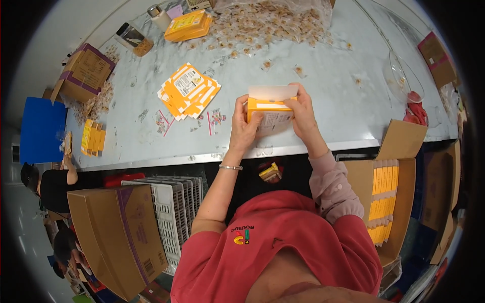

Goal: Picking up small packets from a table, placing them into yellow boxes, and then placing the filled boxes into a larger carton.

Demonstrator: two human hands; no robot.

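Observation:
A small yellow and white carton is held up over the near part of the table, its white end flap standing raised. My left hand grips the carton's left side, thumb on the front panel. On the other side my right hand is closed around it, the thumb lying near the top edge by the flap. What is inside the carton cannot be seen. To the left lies a fanned stack of flat yellow and white cartons. Small clear packets with red edges rest between that stack and my left hand.
A heap of small wrapped pieces covers the table's far side, beside yellow cartons and a jar. An open cardboard box of yellow cartons stands at my right. A brown box and white crates are left. Co-workers are far left.

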